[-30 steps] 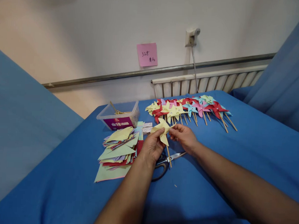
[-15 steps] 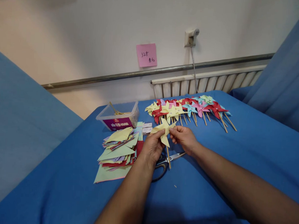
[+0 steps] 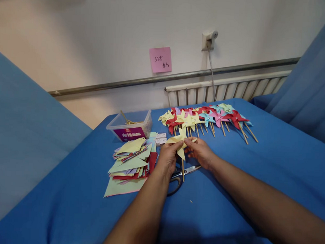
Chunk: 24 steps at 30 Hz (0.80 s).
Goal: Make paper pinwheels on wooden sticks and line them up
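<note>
A pale yellow paper pinwheel (image 3: 181, 153) on a thin wooden stick (image 3: 183, 170) is held up between both hands. My left hand (image 3: 168, 156) grips it from the left, thumb lying on the paper near the centre. From the right, my right hand (image 3: 200, 151) pinches the pinwheel, with its thumb near the centre; the other fingers are partly hidden behind the paper. Below the hands, black-handled scissors (image 3: 187, 171) lie on the blue cloth, partly covered by my left hand and the stick.
Several finished pinwheels (image 3: 218, 118) in mixed colours lie at the back. A clear plastic box (image 3: 149, 125) with sticks stands at back left. Stacked paper pieces (image 3: 127, 170) lie in front of it, beside small white boxes (image 3: 161, 140). Blue cloth (image 3: 77, 190) covers the table.
My right thumb has moved from the pinwheel's right edge in to its centre. The pinwheel has turned slightly. My left hand keeps its hold.
</note>
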Tool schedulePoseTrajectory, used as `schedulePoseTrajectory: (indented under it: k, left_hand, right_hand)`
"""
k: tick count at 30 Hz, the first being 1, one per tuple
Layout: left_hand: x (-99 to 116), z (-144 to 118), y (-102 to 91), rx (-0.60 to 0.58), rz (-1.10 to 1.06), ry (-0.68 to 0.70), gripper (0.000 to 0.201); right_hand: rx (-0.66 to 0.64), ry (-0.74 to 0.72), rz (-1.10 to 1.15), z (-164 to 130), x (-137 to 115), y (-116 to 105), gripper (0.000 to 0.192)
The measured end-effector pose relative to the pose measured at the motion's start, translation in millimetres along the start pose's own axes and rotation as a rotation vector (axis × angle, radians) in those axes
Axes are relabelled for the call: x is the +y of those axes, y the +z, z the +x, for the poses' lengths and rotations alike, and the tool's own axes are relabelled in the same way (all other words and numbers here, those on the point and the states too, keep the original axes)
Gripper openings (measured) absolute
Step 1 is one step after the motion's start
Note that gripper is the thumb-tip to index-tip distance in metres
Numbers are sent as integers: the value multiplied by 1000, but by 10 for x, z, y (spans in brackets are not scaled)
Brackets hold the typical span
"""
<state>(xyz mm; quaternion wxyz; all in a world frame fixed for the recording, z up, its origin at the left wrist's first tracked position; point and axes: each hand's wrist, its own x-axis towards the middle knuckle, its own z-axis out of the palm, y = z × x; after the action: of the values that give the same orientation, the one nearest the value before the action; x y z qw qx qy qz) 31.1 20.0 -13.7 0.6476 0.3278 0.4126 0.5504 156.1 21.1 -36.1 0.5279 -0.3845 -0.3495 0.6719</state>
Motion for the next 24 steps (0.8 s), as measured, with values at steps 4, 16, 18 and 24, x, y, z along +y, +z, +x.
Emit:
schedulePoseTrajectory:
  k: [4, 16, 18, 24]
  left_hand:
    - [-44, -12, 21, -13, 10, -31, 31]
    - [71, 2, -67, -133, -136, -262, 14]
    - [57, 6, -72, -159, -119, -230, 15]
    - [40, -23, -39, -221, -97, -176, 15]
  right_hand:
    - [0, 9, 41, 34, -6, -28, 38]
    - [-34, 26, 135, 29, -104, -80, 23]
    - [-47, 26, 145, 22, -117, -82, 23]
    - [-76, 26, 179, 27, -109, -89, 19]
